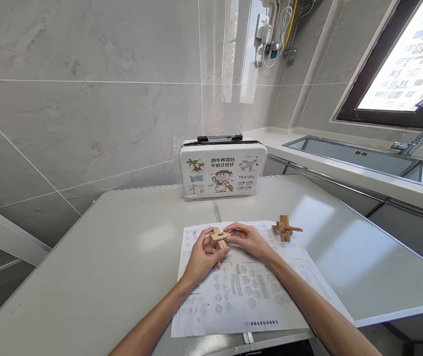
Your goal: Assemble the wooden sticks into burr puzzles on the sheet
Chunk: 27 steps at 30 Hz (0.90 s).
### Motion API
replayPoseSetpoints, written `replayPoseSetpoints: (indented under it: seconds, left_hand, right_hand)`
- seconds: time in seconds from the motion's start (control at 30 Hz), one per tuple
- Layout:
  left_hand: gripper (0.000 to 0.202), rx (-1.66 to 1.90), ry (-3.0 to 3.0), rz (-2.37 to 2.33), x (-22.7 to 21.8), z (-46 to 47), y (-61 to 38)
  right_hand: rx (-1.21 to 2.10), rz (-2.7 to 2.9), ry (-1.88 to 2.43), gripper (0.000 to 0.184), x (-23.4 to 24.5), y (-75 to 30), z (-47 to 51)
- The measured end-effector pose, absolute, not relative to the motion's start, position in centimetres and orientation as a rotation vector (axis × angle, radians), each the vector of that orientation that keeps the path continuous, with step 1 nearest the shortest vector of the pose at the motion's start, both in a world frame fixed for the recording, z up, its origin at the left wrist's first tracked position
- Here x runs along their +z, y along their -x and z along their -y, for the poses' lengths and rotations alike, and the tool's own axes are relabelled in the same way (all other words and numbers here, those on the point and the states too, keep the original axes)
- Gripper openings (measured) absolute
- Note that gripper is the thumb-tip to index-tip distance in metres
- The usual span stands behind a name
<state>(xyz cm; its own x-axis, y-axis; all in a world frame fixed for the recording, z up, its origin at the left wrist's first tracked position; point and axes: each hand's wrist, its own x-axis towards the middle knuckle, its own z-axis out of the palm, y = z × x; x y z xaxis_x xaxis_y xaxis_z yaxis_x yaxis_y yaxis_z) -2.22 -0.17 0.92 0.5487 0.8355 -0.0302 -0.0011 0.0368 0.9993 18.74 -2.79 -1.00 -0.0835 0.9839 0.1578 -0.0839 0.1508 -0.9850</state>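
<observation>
"While both hands are engaged, state the count of wooden items."

"Two. Wooden puzzle one [217, 238] is above the sheet [241, 311], between the hands. The left hand [204, 254] is clamped on its left side, thumb below; the right hand [249, 241] has its fingertips together on the right end. Wooden puzzle two [284, 228] is at the sheet's upper right, apart from both hands. The number of pieces in each cannot be told."

"List the containers."

"Two. One white case [222, 170] stands upright on the desk [133, 257], beyond the sheet, closed, with one black handle [219, 138] on top; its contents are hidden. One sink [363, 158] is set in the worktop at right, with one faucet [419, 133] beside it."

"Report legible markings."

"Case front: TRAVEL, at right below one airplane picture; two lines of Chinese, 奶牛养得好 and 牛奶才会好, at top centre. One palm tree and one large cartoon figure are also printed there. Sheet: small diagrams and number-like columns, too fine to read; the heading along the near edge appears upside down."
</observation>
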Motion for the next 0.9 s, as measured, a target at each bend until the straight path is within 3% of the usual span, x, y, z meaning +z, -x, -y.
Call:
replayPoseSetpoints:
  seconds: [0.9]
  left_hand:
    - [0.069,0.768,-1.371,-0.781,0.36,-0.37,2.19]
  right_hand:
    - [1.074,1.330,1.005,0.027,-0.86,-18.45,2.83]
